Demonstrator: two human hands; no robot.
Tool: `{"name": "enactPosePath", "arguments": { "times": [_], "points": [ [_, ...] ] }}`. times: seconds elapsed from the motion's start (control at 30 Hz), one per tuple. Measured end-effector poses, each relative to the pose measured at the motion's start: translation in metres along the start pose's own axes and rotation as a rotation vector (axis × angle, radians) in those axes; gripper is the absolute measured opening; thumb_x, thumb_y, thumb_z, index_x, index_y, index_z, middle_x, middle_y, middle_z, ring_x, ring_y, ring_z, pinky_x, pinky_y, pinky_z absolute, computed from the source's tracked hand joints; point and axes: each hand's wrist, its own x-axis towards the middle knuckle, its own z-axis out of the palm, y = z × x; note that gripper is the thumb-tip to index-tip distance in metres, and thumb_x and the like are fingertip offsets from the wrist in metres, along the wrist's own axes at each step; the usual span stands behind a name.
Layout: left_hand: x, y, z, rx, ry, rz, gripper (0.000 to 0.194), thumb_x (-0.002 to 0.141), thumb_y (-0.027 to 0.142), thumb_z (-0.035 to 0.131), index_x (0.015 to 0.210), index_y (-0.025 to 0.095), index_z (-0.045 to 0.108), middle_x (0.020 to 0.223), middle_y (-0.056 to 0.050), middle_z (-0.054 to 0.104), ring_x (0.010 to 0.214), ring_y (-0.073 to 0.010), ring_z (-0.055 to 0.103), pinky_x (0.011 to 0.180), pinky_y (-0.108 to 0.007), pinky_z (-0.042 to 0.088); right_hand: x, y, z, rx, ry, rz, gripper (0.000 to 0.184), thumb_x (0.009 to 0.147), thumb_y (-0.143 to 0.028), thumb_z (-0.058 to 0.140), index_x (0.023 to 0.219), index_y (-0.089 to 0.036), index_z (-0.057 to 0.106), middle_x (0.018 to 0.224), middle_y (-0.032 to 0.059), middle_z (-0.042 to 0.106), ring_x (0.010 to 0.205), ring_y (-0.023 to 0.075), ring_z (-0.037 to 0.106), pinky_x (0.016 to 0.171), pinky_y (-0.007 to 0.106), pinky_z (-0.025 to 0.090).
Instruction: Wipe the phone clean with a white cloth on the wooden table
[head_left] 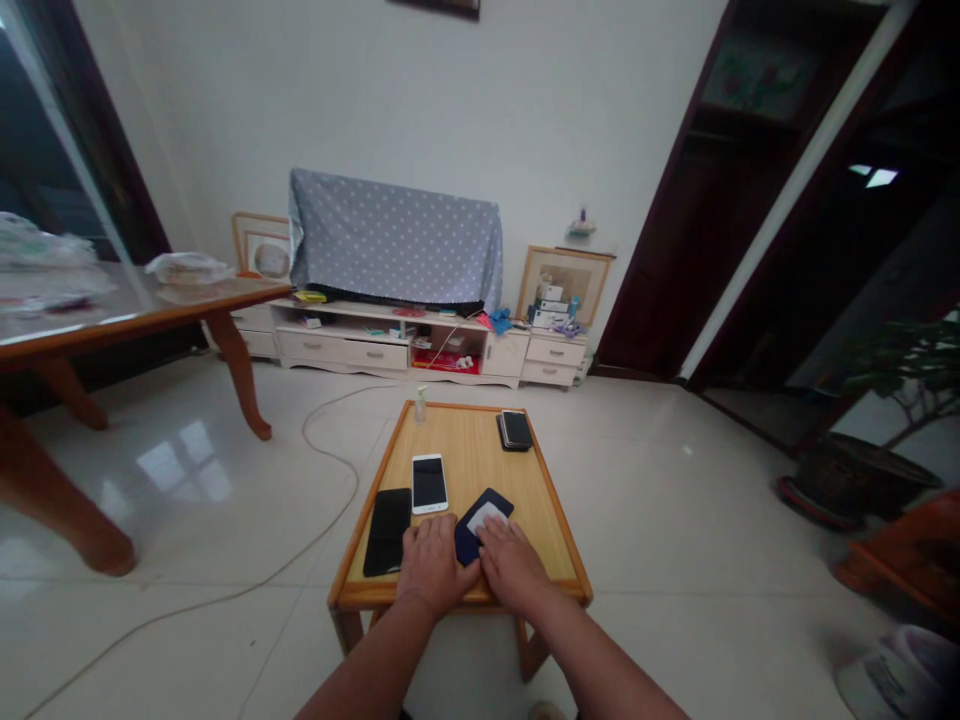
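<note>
A dark blue flat phone-like slab (467, 548) lies at an angle near the front edge of the small wooden table (469, 440). On top of it is a white tissue or cloth (482, 516). My right hand (513, 566) presses this white piece against the slab, fingers close together. At the slab's lower left edge, my left hand (436, 558) holds it steady with the thumb along the side. A white phone (429, 484) with a dark screen and a larger black tablet-like device (388, 530) lie left of the slab.
Stacked dark devices (515, 430) and a small pump bottle (420, 405) stand at the table's far end. A cable (330, 455) runs over the tiled floor. Left is a larger table (187, 300); a white cabinet (345, 350) lines the wall. A potted plant (862, 480) is right.
</note>
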Motion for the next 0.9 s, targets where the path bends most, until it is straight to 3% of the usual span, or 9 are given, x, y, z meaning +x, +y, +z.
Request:
{"name": "enactPosePath", "arguments": {
  "times": [0.13, 0.27, 0.43, 0.53, 0.63, 0.73, 0.9],
  "points": [
    [-0.002, -0.005, -0.002, -0.026, -0.002, 0.006, 0.05, 0.079, 0.051, 0.061, 0.119, 0.021, 0.057, 0.114, -0.011, 0.064, 0.114, -0.0314, 0.054, 0.101, -0.045, 0.031, -0.015, -0.01, 0.002, -0.017, -0.132, -0.139, 0.06, 0.092, -0.018, 0.046, 0.152, -0.018, 0.047, 0.161, 0.0105, 0.039, 0.15, 0.025, 0.033, 0.124, 0.042, 0.025],
    [-0.004, -0.008, -0.005, -0.041, -0.009, 0.003, 0.048, 0.078, 0.053, 0.061, 0.114, 0.022, 0.058, 0.112, -0.011, 0.063, 0.112, -0.0318, 0.053, 0.1, -0.045, 0.031, -0.01, -0.004, -0.003, -0.048, -0.179, -0.194, 0.065, 0.089, -0.015, 0.046, 0.153, -0.018, 0.045, 0.161, 0.0109, 0.037, 0.15, 0.0245, 0.033, 0.124, 0.042, 0.024],
    [-0.006, -0.008, -0.009, -0.036, -0.035, 0.002, 0.044, 0.079, 0.052, 0.061, 0.111, 0.022, 0.059, 0.11, -0.011, 0.063, 0.109, -0.0312, 0.054, 0.099, -0.044, 0.033, 0.013, 0.005, -0.018, -0.09, -0.156, -0.075, 0.064, 0.09, -0.012, 0.044, 0.154, -0.015, 0.044, 0.16, 0.0122, 0.038, 0.151, 0.0239, 0.03, 0.125, 0.046, 0.019],
    [-0.006, -0.008, -0.011, -0.03, -0.051, 0.0, 0.041, 0.08, 0.049, 0.059, 0.111, 0.022, 0.059, 0.111, -0.012, 0.063, 0.11, -0.0313, 0.053, 0.099, -0.045, 0.033, 0.011, -0.005, -0.019, -0.04, -0.118, -0.046, 0.053, 0.1, -0.026, 0.04, 0.151, -0.014, 0.048, 0.158, 0.0134, 0.04, 0.15, 0.025, 0.032, 0.125, 0.047, 0.02],
    [-0.006, -0.008, -0.011, -0.025, -0.067, -0.011, 0.033, 0.081, 0.038, 0.057, 0.11, 0.022, 0.059, 0.113, -0.012, 0.063, 0.111, -0.031, 0.053, 0.1, -0.045, 0.032, 0.0, -0.021, -0.014, 0.077, -0.118, -0.159, 0.052, 0.107, -0.041, 0.03, 0.145, -0.018, 0.057, 0.154, 0.0104, 0.048, 0.147, 0.0231, 0.039, 0.124, 0.043, 0.024],
    [-0.005, -0.008, -0.01, -0.022, -0.07, -0.016, 0.033, 0.081, 0.034, 0.056, 0.112, 0.022, 0.058, 0.113, -0.012, 0.063, 0.112, -0.0306, 0.053, 0.1, -0.044, 0.032, -0.004, -0.023, -0.014, 0.143, -0.124, -0.225, 0.051, 0.108, -0.042, 0.027, 0.141, -0.022, 0.06, 0.152, 0.0069, 0.051, 0.144, 0.021, 0.043, 0.124, 0.041, 0.025],
    [-0.005, -0.004, -0.01, -0.026, -0.046, 0.0, 0.044, 0.082, 0.051, 0.058, 0.113, 0.021, 0.059, 0.111, -0.012, 0.062, 0.11, -0.0317, 0.053, 0.1, -0.045, 0.032, 0.008, -0.003, -0.021, 0.035, -0.007, 0.0, 0.054, 0.107, -0.042, 0.029, 0.143, -0.014, 0.058, 0.151, 0.0127, 0.051, 0.146, 0.0253, 0.04, 0.124, 0.047, 0.023]
  ]
}}
